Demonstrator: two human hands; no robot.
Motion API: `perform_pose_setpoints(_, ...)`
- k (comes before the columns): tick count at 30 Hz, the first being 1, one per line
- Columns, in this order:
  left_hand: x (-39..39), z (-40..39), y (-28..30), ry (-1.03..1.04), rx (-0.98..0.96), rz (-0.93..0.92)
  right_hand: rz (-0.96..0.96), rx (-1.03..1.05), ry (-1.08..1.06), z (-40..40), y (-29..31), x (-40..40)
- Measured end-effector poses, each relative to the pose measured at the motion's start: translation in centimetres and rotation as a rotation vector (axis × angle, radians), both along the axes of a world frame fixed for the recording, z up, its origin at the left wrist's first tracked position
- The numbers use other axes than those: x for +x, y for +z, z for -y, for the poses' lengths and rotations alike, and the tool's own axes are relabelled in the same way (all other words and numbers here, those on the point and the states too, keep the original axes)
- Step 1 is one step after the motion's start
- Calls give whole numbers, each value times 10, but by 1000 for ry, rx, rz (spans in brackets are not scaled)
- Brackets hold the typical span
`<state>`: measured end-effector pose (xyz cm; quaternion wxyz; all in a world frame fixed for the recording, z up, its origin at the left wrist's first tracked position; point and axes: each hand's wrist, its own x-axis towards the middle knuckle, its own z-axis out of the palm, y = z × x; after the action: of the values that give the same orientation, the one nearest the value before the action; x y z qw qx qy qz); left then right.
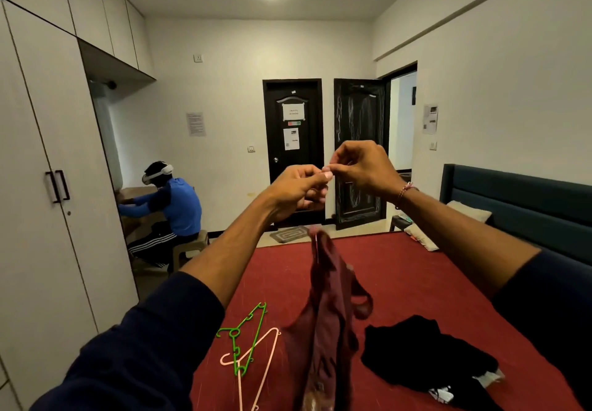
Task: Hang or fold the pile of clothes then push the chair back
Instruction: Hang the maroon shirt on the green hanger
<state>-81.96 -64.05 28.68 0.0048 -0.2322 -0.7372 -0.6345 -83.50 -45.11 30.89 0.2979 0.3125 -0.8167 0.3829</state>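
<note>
Both hands' curled fingers point(330, 176) pinch something small above limp maroon garment point(326, 314).

Nothing here can actually be read. The sheets on the black door point(292, 128) at centre frame and the notices on the walls point(196, 124) carry print too small and blurred.

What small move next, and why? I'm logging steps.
Probably lower the maroon garment toward the hangers on the red bed: both hands, left and right, hold it raised, unhung.
</note>
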Motion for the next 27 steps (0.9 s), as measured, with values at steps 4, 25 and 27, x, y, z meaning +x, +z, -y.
perform_pose_setpoints(4, 2, 17, 3, 26, -28, 27, 60, -19, -26, -1, -7, 1)
perform_pose_setpoints(25, -26, 14, -188, 212, -122, 345, 512, 255, -124, -8, -188, -18)
perform_pose_setpoints(27, -24, 14, -229, 214, -149, 423, 598, 275, -129, -9, -224, -16)
